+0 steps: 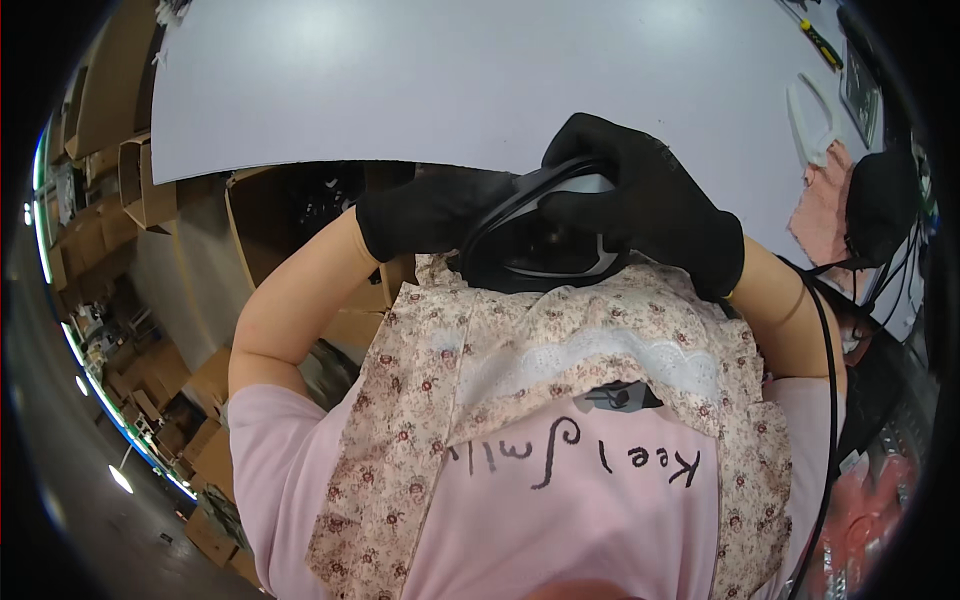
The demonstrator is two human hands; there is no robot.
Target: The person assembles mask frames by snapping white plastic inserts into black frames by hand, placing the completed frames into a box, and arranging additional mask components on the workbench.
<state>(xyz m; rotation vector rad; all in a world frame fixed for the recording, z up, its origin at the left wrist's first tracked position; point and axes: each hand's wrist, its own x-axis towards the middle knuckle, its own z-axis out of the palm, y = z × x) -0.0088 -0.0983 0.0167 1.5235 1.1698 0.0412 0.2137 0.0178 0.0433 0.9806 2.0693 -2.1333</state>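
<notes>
Just in front of my chest, at the near edge of the white table [420, 90], I hold a black hollow shell [545, 243] with a glossy inside and a grey strip along its rim; its exact kind is not plain. My right hand [665, 190], in a black glove, is closed over the shell's upper right edge, with the thumb toward its inside. From the left, my left hand [435, 212], gloved in black too, reaches the shell's left side. Its fingers are mostly hidden behind the shell. The shell's lower edge is against my flowered apron [400, 420].
A yellow and black screwdriver [822, 46], a white looped frame [812, 118], a pink cloth [822, 208] and a black pouch [882, 205] lie at the table's right. A black cable [832, 400] hangs by my right arm. Cardboard boxes [150, 185] stand at the left.
</notes>
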